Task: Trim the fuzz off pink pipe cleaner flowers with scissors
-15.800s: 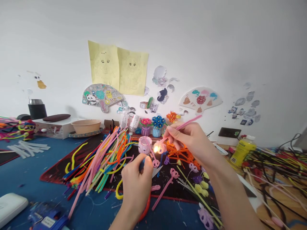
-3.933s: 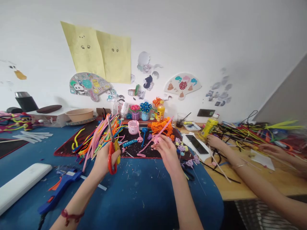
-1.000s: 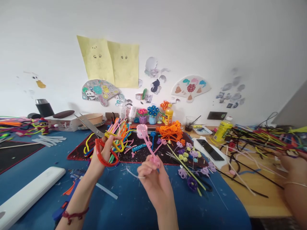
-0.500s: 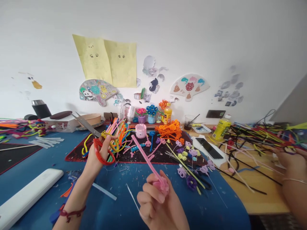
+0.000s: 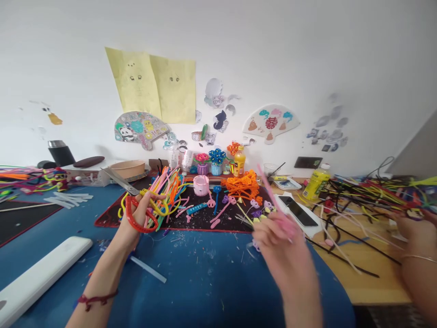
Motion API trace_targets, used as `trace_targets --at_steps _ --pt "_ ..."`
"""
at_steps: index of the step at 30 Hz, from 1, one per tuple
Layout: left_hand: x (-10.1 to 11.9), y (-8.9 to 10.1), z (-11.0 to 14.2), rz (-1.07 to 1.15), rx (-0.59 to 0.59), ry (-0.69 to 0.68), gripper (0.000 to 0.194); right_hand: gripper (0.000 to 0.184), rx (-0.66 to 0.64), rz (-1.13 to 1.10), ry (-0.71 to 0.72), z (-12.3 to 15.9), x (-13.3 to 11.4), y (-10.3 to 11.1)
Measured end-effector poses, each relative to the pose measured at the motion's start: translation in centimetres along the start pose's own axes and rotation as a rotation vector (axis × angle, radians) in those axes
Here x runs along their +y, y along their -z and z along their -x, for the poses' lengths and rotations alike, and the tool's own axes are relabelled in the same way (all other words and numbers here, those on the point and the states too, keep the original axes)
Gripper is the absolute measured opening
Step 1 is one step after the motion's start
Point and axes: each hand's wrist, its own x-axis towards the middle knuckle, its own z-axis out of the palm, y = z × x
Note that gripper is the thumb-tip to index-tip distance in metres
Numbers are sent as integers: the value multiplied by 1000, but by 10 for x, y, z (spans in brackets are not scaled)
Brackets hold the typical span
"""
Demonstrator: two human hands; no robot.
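Note:
My left hand (image 5: 139, 213) is closed around scissors (image 5: 120, 180) with red handles, their blades pointing up and left. It is right beside a bundle of coloured pipe cleaners (image 5: 175, 182). A pink pipe-cleaner flower (image 5: 268, 183) is in my right hand (image 5: 278, 246), its stem sticking up and its head partly hidden by fingers and motion blur. Behind that hand lie small lilac and yellow pipe-cleaner flowers (image 5: 254, 203), partly covered. A pink cup (image 5: 201, 185) stands on the dark mat (image 5: 205, 224) between my hands.
A pile of orange pipe cleaners (image 5: 243, 187) and potted flowers (image 5: 216, 163) are at the back. A phone (image 5: 298, 211) lies to the right. Another person's hand (image 5: 414, 232) is at the wooden table (image 5: 368, 289). A long white case (image 5: 46, 275) lies front left.
My right hand has moved right and upward with the pink flower, now in front of the lilac flowers. My left hand has shifted slightly left, still holding the scissors.

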Motion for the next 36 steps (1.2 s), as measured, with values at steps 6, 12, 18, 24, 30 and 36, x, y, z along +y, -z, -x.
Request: trace_targets --at_steps 6,12,18,24,30,36 --pt "-2 -6 1 29 0 -7 40 36 -2 258 -163 -101 93 -20" --pt "-5 1 1 -25 16 -19 42 29 142 719 -163 -135 147 -21" --pt "-8 2 4 -28 -2 -42 39 30 121 814 -231 -112 128 5" --pt "-12 -12 8 16 -17 -32 37 31 -21 363 -362 -84 114 10" --pt "-10 -29 19 59 -47 -8 35 29 -113 52 -393 -62 126 1" --pt "-6 -38 26 87 -94 15 35 37 -108 -37 -349 -61 124 -5"
